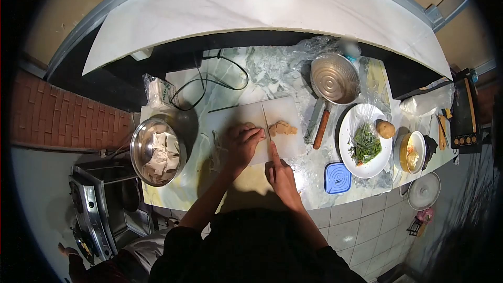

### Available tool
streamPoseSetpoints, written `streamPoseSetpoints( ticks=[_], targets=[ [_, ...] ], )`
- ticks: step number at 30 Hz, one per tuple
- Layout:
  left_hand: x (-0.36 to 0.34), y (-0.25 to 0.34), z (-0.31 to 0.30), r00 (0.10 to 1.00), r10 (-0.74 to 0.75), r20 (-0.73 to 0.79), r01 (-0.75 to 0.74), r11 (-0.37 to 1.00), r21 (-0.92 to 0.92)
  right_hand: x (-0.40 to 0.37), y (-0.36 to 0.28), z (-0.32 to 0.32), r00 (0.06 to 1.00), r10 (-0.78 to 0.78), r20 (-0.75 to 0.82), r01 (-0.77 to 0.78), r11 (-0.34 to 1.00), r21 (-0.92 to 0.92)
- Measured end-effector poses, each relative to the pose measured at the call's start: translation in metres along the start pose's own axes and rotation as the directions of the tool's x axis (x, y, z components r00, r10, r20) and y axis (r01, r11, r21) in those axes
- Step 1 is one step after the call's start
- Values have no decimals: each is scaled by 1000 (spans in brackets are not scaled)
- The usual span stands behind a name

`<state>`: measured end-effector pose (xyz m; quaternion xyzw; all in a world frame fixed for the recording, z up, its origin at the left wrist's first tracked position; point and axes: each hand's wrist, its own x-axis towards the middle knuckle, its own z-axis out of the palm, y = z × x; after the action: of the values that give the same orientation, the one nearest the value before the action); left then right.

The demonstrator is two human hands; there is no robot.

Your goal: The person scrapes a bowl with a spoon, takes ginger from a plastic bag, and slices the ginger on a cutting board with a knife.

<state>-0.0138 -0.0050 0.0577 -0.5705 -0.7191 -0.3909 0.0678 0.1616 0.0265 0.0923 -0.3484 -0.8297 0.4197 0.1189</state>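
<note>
On a white cutting board my right hand grips a knife, its forefinger laid along the spine and its blade pointing away from me. My left hand is closed just left of the blade, with curled fingers pressing a brownish piece of food onto the board. Its kind is hard to make out, as the fingers cover most of it. Just right of the blade lie light-brown cut pieces, close together.
A steel bowl holding pale wrappings stands left. To the right are a saucepan, a white plate with cut greens and a potato, a blue lid and a yellow-and-white bowl. A black cable loops behind the board.
</note>
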Motion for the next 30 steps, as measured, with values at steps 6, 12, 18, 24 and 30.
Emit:
streamPoseSetpoints(
  ticks=[6, 12, 18, 24, 30],
  targets=[
    [-4, -3, 1, 998, -15, 56, 19, 997, -72, 0, -4, -6, 999, -19, -32, 19, 1000, 5],
    [-1, 1, 0, 999, -8, 33, 7, 999, 48, -1, -16, -8, 998, -36, -52, 37, 999, 7],
    [4, 6, -5, 999, 40, -2, -39, 991, 131, 1, -23, -5, 998, -21, -58, 21, 1000, -4],
    [-5, -4, 6, 999, 15, 38, -17, 997, 71, 2, -25, -1, 997, -28, -67, 27, 999, -26],
    [-6, -3, 4, 1000, 22, 17, -23, 998, 53, 2, -35, 0, 999, 43, -26, -45, 995, -92]
  ],
)
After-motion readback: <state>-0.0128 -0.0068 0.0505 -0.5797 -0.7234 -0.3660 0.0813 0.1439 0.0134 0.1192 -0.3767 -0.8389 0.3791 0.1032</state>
